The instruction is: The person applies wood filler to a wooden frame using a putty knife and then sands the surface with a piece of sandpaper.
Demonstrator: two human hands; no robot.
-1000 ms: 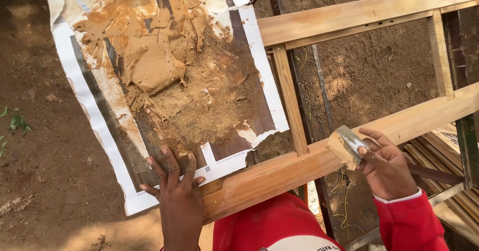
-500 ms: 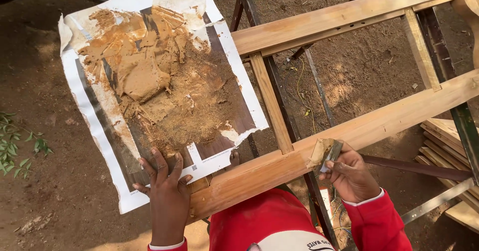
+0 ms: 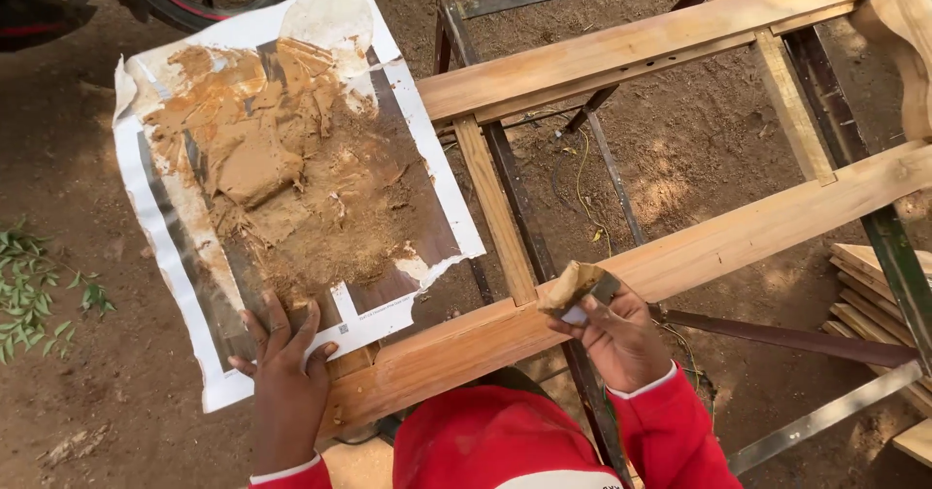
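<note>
Right hand (image 3: 621, 338) is clenched on a small metal scraper (image 3: 580, 295), blade loaded with tan filler paste and sitting at the joint where the upright slat (image 3: 495, 212) meets the near rail of the wooden frame (image 3: 738, 241). Left hand (image 3: 283, 368) lies flat, fingers spread, pressing down the near edge of the torn laminate sheet (image 3: 417, 149); it grasps nothing. That sheet carries the mound of filler paste (image 3: 254, 159) and loose sawdust (image 3: 359, 222).

Risks as judged from this view:
- The sheet overhangs the frame on the left with only dirt ground (image 3: 87, 382) below. If the flat hand lifts, it could tip and dump the mix.
- The load on the blade looks thick. A steep angle would likely smear over the rail face instead of filling the joint (extra sanding).
- Grit from the sawdust or ground getting into the paste would scratch the wood.
- The frame rests on thin metal bars (image 3: 777, 334); hard downward pressure near the joint might shift it. How firmly it is seated can't be told.
- The paste mound looks partly crusted at the edges, so dry lumps may drag in the seam.
</note>
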